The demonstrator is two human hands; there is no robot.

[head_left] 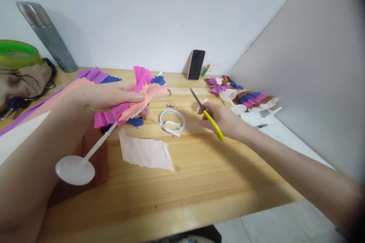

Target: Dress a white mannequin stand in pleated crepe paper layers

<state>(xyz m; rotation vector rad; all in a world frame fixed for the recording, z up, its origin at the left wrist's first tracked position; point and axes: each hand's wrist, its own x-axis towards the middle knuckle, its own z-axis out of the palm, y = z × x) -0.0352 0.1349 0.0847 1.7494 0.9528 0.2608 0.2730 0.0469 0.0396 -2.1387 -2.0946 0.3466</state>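
Note:
My left hand (114, 97) is closed on gathered pink and peach crepe paper (151, 93) around a white plastic stick (99, 142). The stick slants down to a round white disc (75, 169) near my forearm. My right hand (218, 119) holds a pair of scissors (212, 123) with a yellow handle, its dark blades pointing up and left. A small white bit shows by my right fingertips; what it is, I cannot make out. Between my hands lies a roll of white tape (161, 121) with a loose end. A pale pink crepe paper piece (145, 152) lies flat in front of it.
Long crepe paper strips (37, 110) and brown paper (94, 159) lie at the left. A bottle (53, 38), a green tape roll (19, 54) and a bag (25, 81) stand behind. A phone (196, 64) leans on the wall. Paper pieces (253, 100) lie at the right.

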